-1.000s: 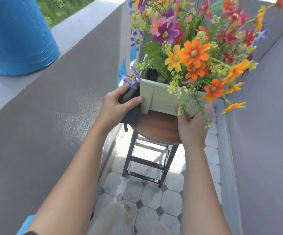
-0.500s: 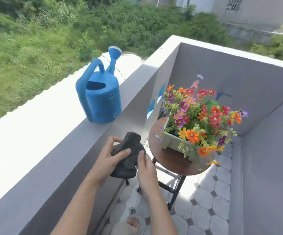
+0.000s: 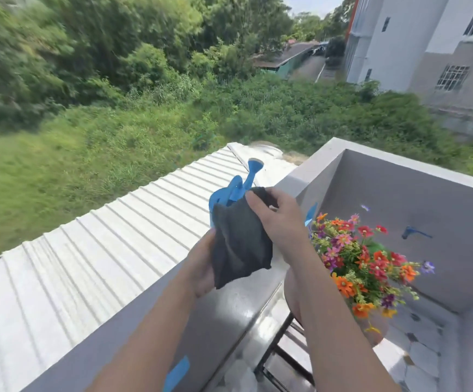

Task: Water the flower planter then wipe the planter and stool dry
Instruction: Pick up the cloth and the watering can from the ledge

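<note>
Both hands hold a dark grey cloth (image 3: 239, 241) up over the balcony wall's top. My left hand (image 3: 202, 264) grips its lower left edge from behind. My right hand (image 3: 276, 219) pinches its upper right corner. Behind the cloth a blue watering can (image 3: 231, 190) stands on the wall, mostly hidden, its spout sticking up. To the right and lower, the flower planter's colourful blooms (image 3: 368, 261) cover its box. The planter sits on a round brown stool (image 3: 291, 290) with black legs, partly hidden by my right forearm.
The grey balcony wall (image 3: 258, 292) runs from lower left to upper right, and a corner wall (image 3: 399, 193) closes the far end. Pale floor tiles (image 3: 422, 357) lie below. A white corrugated roof (image 3: 110, 250) and grass lie beyond the wall.
My view has swung up and away from the planter. Both hands left the planter, rose with the cloth, and now spread it in front of the watering can.
</note>
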Tool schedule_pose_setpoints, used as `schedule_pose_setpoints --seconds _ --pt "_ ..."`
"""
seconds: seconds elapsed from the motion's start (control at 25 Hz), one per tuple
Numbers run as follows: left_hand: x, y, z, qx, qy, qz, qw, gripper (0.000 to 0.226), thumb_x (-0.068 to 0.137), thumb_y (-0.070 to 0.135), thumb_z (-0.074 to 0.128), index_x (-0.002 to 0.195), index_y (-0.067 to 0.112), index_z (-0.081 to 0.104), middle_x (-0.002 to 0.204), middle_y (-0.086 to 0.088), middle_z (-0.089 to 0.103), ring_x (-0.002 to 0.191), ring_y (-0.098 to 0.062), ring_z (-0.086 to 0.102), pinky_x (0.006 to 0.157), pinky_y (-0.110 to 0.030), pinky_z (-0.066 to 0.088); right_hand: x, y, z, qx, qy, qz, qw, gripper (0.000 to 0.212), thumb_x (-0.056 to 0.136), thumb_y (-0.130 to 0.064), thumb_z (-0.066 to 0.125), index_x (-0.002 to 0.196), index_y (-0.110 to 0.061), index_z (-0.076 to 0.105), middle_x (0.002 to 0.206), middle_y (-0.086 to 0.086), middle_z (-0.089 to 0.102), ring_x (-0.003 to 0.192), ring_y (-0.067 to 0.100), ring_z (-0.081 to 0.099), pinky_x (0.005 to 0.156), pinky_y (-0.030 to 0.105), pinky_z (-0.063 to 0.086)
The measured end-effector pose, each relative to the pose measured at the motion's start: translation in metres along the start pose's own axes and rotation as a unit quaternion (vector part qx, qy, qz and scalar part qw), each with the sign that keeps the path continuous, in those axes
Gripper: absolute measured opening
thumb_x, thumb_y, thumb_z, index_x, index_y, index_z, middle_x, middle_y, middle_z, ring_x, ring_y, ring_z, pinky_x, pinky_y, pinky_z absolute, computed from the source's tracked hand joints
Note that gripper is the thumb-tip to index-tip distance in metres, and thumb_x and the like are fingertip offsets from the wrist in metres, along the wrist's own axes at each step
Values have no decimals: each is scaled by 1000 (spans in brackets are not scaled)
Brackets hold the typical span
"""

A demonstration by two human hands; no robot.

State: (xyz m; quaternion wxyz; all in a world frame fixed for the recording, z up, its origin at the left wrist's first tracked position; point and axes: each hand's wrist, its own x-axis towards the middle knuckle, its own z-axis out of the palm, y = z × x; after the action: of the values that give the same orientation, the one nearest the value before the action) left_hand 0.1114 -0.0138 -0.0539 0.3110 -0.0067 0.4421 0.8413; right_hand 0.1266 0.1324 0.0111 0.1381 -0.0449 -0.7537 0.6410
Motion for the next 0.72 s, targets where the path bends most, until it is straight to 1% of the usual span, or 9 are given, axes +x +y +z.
schedule_pose_setpoints --seconds 0.08,0.12,0.24,0.32,0.4,0.48,0.56,0.64,0.72 --pt "-4 8 -7 -3 -32 3 999 89 69 79 44 131 16 55 134 -17 56 119 -40 54 97 -62 40 13 -5 -2 -22 16 -11 1000 15 86 -37 62 87 -22 64 90 -5 66 84 15 61 79 31 49" --pt "-7 16 -12 41 -32 24 998 86 69 78 43 127 16 59 125 -16 63 111 -38 60 90 -60 47 20 -3 -2 -36 16 -10 999 20 87 -38 60 88 -19 64 92 -3 67 87 16 61 81 31 48" --pt "3 51 -31 211 51 77 973 49 81 35 65 118 2 62 98 -12 73 86 -27 70 72 -38 57 48 19 3 -74 -7 16 997 32 86 -43 57 93 -12 63 96 2 66 90 19 59 81 35 49" --pt "26 80 -41 298 100 73 946 27 87 21 64 109 6 66 91 -5 75 82 -20 70 70 -31 54 68 34 11 -59 -21 59 996 37 81 -47 59 91 -12 63 95 5 67 90 22 62 83 42 55" --pt "54 109 -47 349 127 55 927 14 91 18 59 100 11 67 89 -6 74 76 -18 69 70 -30 54 92 47 20 11 -27 116 993 32 82 -39 62 93 -10 63 104 12 67 97 28 65 80 46 58" --pt "82 130 -53 382 147 59 911 9 90 16 60 95 11 66 88 -8 72 71 -16 69 68 -30 55 111 54 26 83 -32 155 984 16 86 -23 62 93 -8 63 111 16 66 92 25 66 70 36 60" --pt "110 142 -57 395 147 56 905 8 88 15 63 93 9 66 83 -9 72 67 -16 69 67 -30 56 129 57 24 93 -1 162 982 6 87 -16 63 91 -12 63 109 16 66 85 21 66 62 26 57" --pt "132 147 -58 411 135 54 900 5 87 13 65 90 10 66 75 -4 72 65 -17 67 64 -29 56 148 62 20 55 36 146 987 9 84 -16 65 92 -13 62 105 15 66 87 22 66 63 25 57" --pt "149 142 -60 429 141 57 890 12 84 14 69 95 11 63 81 -6 72 74 -23 67 70 -33 56 159 70 15 8 39 145 989 17 83 -17 67 99 -14 60 102 14 65 90 23 67 64 24 58"
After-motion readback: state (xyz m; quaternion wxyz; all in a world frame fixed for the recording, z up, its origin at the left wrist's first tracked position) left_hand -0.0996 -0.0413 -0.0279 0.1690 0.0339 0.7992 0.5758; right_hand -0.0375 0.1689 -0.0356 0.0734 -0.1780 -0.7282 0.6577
